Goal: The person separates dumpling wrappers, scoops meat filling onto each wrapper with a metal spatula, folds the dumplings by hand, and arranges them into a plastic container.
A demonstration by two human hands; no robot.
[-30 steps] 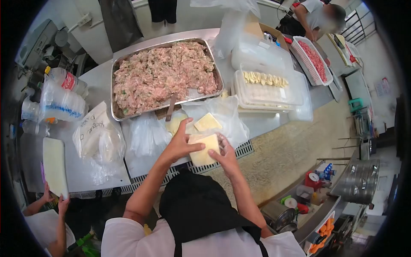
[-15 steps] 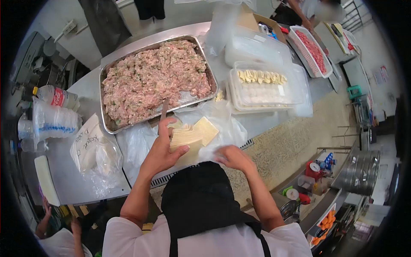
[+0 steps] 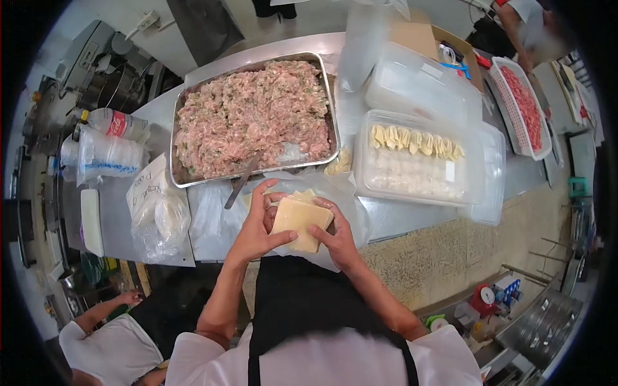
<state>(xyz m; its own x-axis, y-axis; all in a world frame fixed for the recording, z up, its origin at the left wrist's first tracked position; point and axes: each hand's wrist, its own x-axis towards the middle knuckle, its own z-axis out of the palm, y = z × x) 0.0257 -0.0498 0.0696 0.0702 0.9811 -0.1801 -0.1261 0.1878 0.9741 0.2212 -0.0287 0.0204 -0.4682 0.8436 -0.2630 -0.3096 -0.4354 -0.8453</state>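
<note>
A stack of square, pale yellow dough wrappers (image 3: 300,223) is between my hands, over the near edge of the table. My left hand (image 3: 259,226) grips its left side, thumb across the front. My right hand (image 3: 336,234) closes on the right side, thumb also on the front face. A few more wrappers show behind the stack, above a crumpled plastic bag (image 3: 351,201). Just beyond my left hand, a flat metal spatula (image 3: 242,181) leans on the rim of a steel tray (image 3: 257,172). Ground meat mixture (image 3: 248,119) with green bits fills most of that tray.
To the right, a clear plastic box (image 3: 412,157) holds folded dumplings, with more plastic containers (image 3: 425,80) behind. Left are a bagged white item (image 3: 158,212), a bottle (image 3: 116,123) and a white block (image 3: 91,222). Other people are at lower left and upper right, near a meat basket (image 3: 524,109).
My right hand has come in to the wrappers, now held up as a neater stack by both hands. The spatula, earlier by my left fingers, rests apart on the tray rim. The view has shifted.
</note>
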